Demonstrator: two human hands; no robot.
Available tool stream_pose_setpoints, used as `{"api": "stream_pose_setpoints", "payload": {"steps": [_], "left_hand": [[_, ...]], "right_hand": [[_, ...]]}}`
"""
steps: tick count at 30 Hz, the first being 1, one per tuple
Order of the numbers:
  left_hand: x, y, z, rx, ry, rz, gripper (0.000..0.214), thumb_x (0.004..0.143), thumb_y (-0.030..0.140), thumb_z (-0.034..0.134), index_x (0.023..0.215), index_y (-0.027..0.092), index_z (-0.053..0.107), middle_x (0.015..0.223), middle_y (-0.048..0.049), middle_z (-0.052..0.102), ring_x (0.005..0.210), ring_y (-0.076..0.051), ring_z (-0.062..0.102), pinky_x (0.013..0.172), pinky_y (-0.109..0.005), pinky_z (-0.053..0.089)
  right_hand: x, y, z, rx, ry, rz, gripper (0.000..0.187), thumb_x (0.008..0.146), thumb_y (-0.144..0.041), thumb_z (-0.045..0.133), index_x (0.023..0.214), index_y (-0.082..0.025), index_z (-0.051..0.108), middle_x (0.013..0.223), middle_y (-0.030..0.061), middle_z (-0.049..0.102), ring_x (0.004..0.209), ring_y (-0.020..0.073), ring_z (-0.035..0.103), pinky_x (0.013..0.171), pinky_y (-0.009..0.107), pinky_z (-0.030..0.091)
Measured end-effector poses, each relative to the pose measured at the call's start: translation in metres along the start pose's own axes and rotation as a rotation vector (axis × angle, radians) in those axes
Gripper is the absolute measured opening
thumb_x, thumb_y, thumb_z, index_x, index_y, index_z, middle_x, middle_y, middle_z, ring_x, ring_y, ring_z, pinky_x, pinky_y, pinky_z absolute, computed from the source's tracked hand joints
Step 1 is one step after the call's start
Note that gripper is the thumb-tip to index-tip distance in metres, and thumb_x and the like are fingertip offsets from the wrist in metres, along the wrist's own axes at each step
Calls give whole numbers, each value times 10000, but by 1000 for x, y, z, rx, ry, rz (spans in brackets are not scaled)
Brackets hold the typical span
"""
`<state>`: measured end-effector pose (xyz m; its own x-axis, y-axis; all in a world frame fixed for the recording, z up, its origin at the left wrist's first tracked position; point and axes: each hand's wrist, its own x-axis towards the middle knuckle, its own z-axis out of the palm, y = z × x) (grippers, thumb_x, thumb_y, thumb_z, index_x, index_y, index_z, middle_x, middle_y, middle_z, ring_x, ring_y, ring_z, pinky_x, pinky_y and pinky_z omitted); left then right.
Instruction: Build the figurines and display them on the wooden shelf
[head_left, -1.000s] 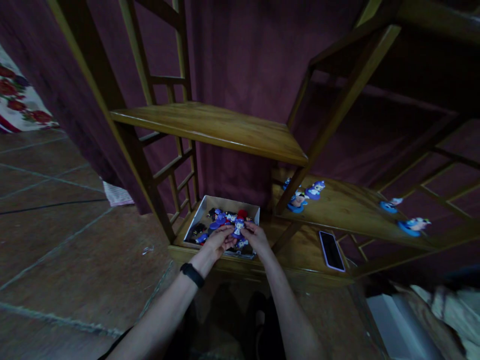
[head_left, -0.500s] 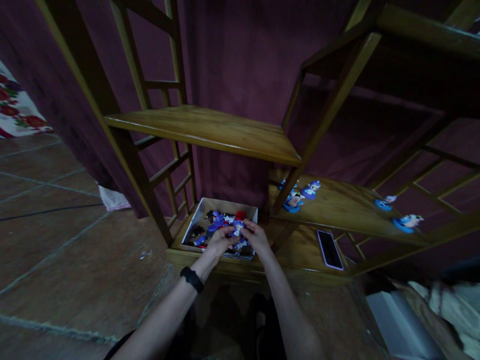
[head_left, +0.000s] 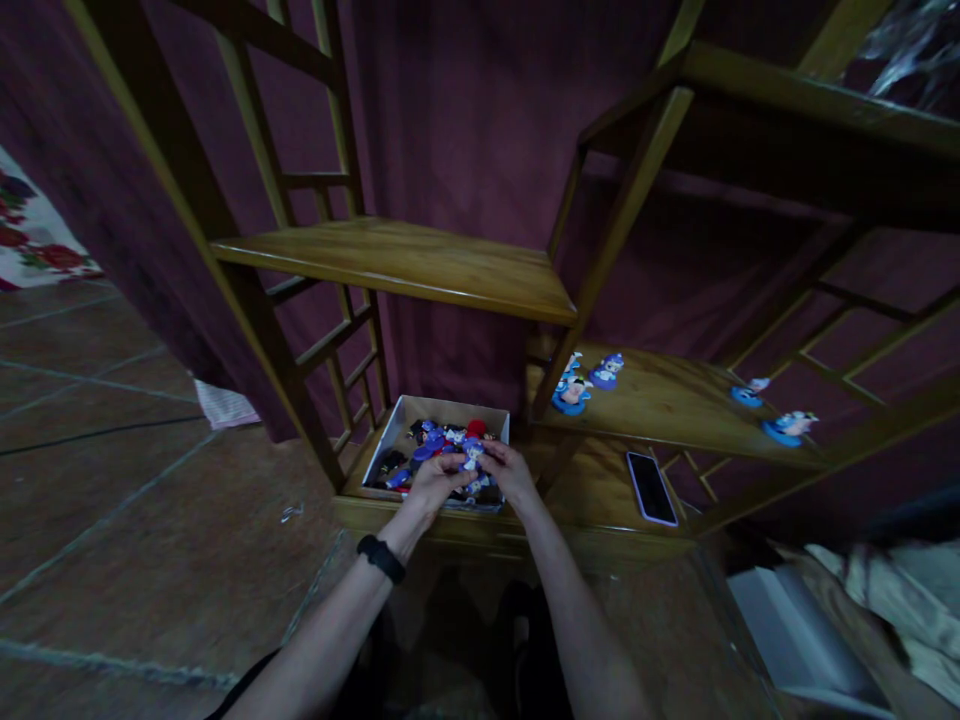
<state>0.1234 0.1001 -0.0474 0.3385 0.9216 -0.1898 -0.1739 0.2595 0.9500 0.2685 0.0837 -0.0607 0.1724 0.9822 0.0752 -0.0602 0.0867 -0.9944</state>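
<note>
A shallow grey box (head_left: 390, 432) sits on the lowest board of a wooden shelf unit (head_left: 405, 262), filled with several small blue, purple and red figurines. My left hand (head_left: 430, 483), with a black band on its wrist, and my right hand (head_left: 510, 474) meet over the box's near side. Both pinch one small blue-and-white figurine (head_left: 472, 453) between their fingertips. More figurines stand on the middle shelf to the right: a group (head_left: 577, 384) near the post and two (head_left: 772, 414) farther right.
A phone (head_left: 651, 487) with a pale case lies face up on the lowest board, right of the box. Dark red curtain hangs behind the shelves. Tiled floor spreads to the left. A white box (head_left: 795, 640) and crumpled cloth sit at the lower right.
My hands stay together over the box on the same figurine. The view has drifted slightly, so the shelves and phone sit a little further left.
</note>
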Motion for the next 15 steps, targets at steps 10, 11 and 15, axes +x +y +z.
{"api": "stream_pose_setpoints", "payload": {"steps": [10, 11, 15], "left_hand": [[-29, 0, 23, 42, 43, 153, 444, 421, 282, 806, 792, 158, 596, 673, 22, 603, 606, -106, 532, 613, -240, 418], [-33, 0, 23, 65, 23, 158, 441, 424, 282, 804, 788, 161, 587, 677, 22, 602, 609, -108, 532, 616, -244, 419], [-54, -3, 23, 209, -27, 223, 401, 450, 277, 789, 751, 168, 548, 666, 26, 582, 618, -116, 526, 621, -248, 414]], "right_hand": [[-43, -16, -3, 39, 107, -10, 322, 638, -365, 670, 915, -203, 684, 911, 29, 692, 881, 204, 607, 847, 346, 448], [-50, -19, -4, 55, 86, -5, 303, 637, -373, 671, 885, -200, 689, 887, 25, 693, 860, 202, 610, 838, 344, 450], [-82, -29, -8, 185, 15, 68, 334, 625, -417, 687, 876, -197, 688, 875, 25, 692, 822, 198, 618, 803, 341, 460]]}}
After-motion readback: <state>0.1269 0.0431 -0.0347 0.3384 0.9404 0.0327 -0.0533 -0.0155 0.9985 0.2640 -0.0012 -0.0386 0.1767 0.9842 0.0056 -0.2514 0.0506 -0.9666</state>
